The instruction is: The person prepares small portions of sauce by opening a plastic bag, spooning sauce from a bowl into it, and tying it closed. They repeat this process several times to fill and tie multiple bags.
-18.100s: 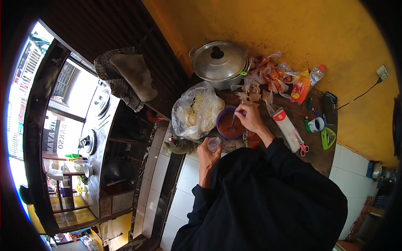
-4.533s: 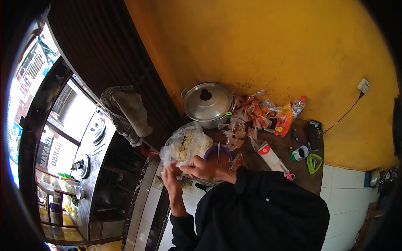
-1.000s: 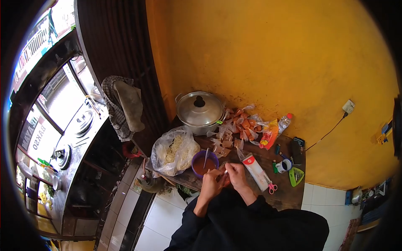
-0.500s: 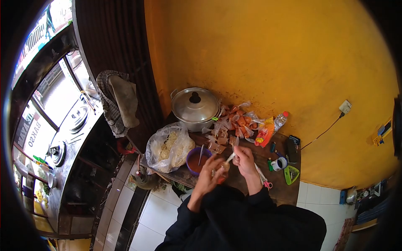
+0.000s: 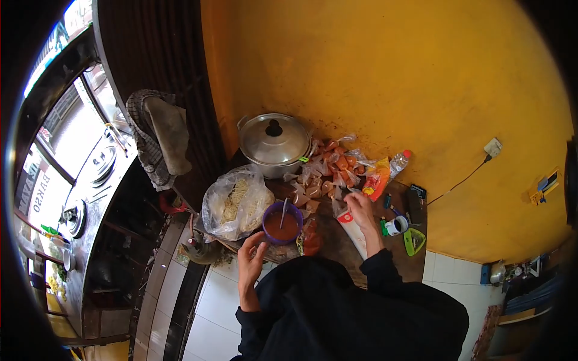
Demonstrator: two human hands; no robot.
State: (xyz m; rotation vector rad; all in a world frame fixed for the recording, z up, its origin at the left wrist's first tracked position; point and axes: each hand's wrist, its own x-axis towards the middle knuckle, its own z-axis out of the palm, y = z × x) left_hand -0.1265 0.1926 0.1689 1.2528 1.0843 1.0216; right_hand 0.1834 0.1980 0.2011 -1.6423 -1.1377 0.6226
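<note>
My left hand (image 5: 250,260) is held off the table's front edge with thumb and fingers apart, holding nothing. It is nearest to a purple bowl (image 5: 267,230) of reddish-brown sauce with a spoon (image 5: 284,210) standing in it. Over a white packet with a red mark (image 5: 354,236), my right hand (image 5: 362,218) has its fingers bent together; whatever is at the fingertips is too small to tell. Clear plastic (image 5: 336,207) shows beside those fingers. Between the bowl and the packet lies a red printed plastic bag (image 5: 310,238).
Small sauce-filled bags (image 5: 337,165) are heaped by the wall. A lidded pot (image 5: 276,147) and a clear bag of noodles (image 5: 236,207) stand left. To the right are a bottle (image 5: 400,162), a white cup (image 5: 396,227) and a green tray (image 5: 414,242). A gas cylinder (image 5: 201,249) is below.
My hands have come apart, and the pale plastic strip between them is gone. The left hand moved left and opened; the right moved right, over the white packet. The red printed bag is now uncovered.
</note>
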